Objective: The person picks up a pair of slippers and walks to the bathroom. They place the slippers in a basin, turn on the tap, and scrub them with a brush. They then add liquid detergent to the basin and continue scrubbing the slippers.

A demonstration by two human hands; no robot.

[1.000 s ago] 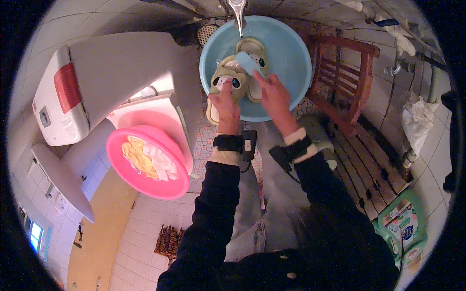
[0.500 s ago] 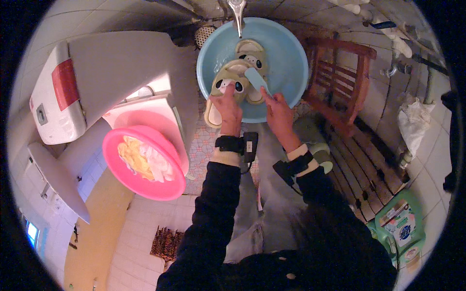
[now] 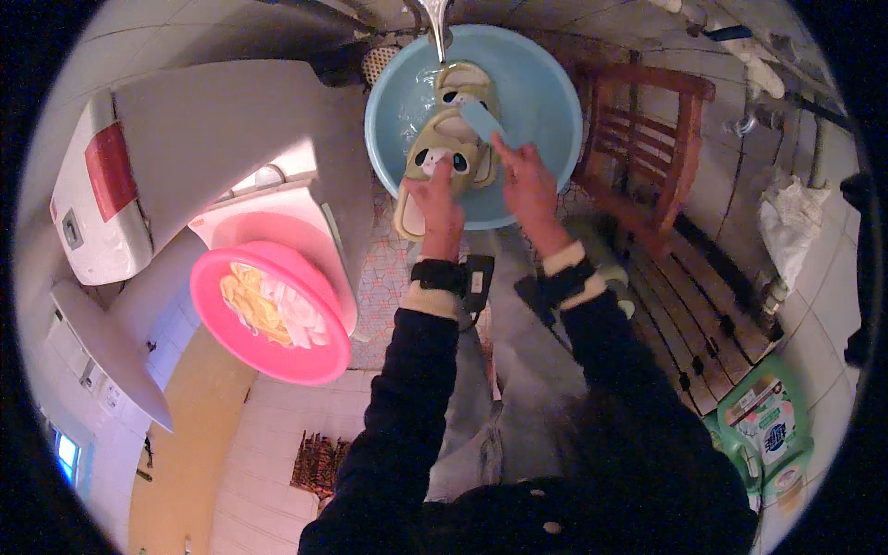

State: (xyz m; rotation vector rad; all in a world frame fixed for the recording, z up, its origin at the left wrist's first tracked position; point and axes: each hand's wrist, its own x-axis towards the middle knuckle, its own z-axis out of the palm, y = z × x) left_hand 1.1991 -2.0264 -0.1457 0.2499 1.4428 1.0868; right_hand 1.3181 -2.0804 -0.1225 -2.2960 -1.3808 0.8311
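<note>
Dark sleeves, pale knit cuffs, black straps at both wrists. Left hand (image 3: 437, 199) — grip closed on the heel end of a soft olive-green slipper (image 3: 433, 171) with a cartoon animal face, propped over the near rim of the round, smooth pale-blue plastic basin (image 3: 546, 102). Right hand (image 3: 525, 176) — grip pinched shut on a small light-blue brush (image 3: 482, 118), set against the slipper. A second matching slipper (image 3: 465, 85) lies farther in the basin, under a metal tap (image 3: 435, 18). Left of them, a glossy pink bowl (image 3: 268, 314) holds crumpled cloth.
</note>
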